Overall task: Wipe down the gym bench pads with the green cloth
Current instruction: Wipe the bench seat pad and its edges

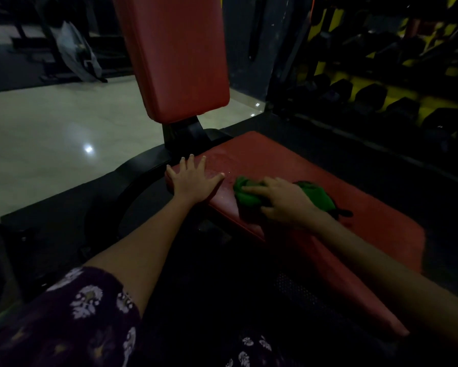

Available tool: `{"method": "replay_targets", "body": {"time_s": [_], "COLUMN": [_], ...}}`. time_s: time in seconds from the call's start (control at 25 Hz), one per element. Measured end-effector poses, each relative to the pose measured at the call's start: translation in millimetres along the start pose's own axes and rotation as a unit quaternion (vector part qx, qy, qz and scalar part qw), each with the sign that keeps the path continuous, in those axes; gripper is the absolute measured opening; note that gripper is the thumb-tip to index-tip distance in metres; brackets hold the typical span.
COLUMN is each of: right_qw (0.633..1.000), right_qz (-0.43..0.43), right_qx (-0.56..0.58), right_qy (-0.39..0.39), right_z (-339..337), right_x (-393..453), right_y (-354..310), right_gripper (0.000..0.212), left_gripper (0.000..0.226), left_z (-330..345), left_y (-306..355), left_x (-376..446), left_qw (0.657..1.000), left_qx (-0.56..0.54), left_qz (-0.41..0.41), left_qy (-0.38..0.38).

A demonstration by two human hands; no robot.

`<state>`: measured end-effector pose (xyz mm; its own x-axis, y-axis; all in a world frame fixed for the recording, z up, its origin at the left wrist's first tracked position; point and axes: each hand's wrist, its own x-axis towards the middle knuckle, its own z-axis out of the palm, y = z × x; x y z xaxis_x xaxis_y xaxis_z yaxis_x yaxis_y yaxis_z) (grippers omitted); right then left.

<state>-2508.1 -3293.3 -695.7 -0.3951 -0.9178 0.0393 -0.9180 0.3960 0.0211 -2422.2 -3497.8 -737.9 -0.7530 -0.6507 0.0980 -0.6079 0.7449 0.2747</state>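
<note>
Head view: the left hand [193, 181] lies flat, fingers spread wide, on the near corner of the red seat pad [328, 207]. The right hand [280, 200] has its fingers curled over the bunched green cloth [251, 194], pressing it to the pad (droplets glisten just beside it).

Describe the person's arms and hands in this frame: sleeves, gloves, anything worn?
Both hands are bare: no gloves on the left hand or the right hand, and no rings or watch that the dim frame shows. The left arm has a dark purple sleeve with a white floral print, ending near the elbow. The right forearm is bare; any sleeve there is out of view.
</note>
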Motion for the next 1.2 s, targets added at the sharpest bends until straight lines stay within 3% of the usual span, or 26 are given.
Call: {"method": "replay_targets", "body": {"time_s": [0.12,0.24,0.32,0.52,0.6,0.8,0.88,1.08,1.2], "right_qw": [0.998,0.994,0.988,0.999,0.998,0.981,0.984,0.999,0.994], "right_qz": [-0.048,0.105,0.151,-0.033,-0.002,0.189,0.170,-0.003,0.107], "right_qx": [0.001,-0.006,-0.013,-0.027,-0.048,-0.036,-0.025,0.003,-0.001], "right_qy": [-0.037,-0.029,-0.001,0.032,0.031,0.029,0.039,0.049,0.032], "right_z": [-3.7,-10.3,-9.9,5.3,2.5,5.4,6.2,7.7,5.9], "right_x": [-34.3,-17.6,3.3,19.8,38.7,104.6,121.5,127.7,149.9], "right_y": [16.9,43.6,25.8,-35.0,-9.9,33.9,15.6,-13.3,14.1], "right_gripper": [0.059,0.054,0.051,0.051,0.051,0.046,0.045,0.047,0.046], "left_gripper": [0.085,0.083,0.079,0.068,0.069,0.097,0.095,0.088,0.081], "left_z": [-11.4,-16.4,-13.6,-7.3,-5.7,2.3,6.6,10.6,12.6], "left_y": [-4.3,-10.1,-13.1,-18.3,-26.5,-41.1,-39.4,-35.6,-34.5], "left_x": [3.6,3.1,0.9,6.2,8.8,2.9,3.8,-7.1,-8.3], "left_qw": [0.996,0.991,0.991,0.989,0.990,0.988,0.985,0.986,0.995], "left_qx": [0.040,0.067,0.069,0.084,0.061,-0.017,-0.008,0.059,-0.025], "left_qz": [0.020,0.049,0.063,0.091,0.107,0.156,0.167,0.108,0.057], "left_qy": [-0.081,-0.109,-0.092,-0.080,-0.068,-0.001,0.045,0.115,0.083]}}
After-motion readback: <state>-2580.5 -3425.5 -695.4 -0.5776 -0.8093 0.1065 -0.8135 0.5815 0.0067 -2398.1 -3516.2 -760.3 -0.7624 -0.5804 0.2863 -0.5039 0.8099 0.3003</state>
